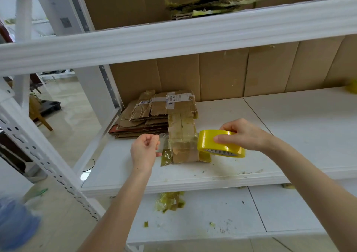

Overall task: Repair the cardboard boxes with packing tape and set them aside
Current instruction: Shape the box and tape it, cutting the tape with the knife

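On the lowest shelf (212, 209), nearest, lies a clump of yellowish tape scraps (170, 201). Over the middle shelf (280, 128), the left hand (144, 151) pinches the free end of a clear tape strip (164, 142). The right hand (241, 134) grips the yellow tape roll (218, 144), fingers curled round it. Between them the strip spans a small flattened box (183, 153) lying on that shelf. Just behind sits a stack of flattened cardboard (146, 116). Higher up, torn cardboard pieces (212, 4) lie on the top shelf.
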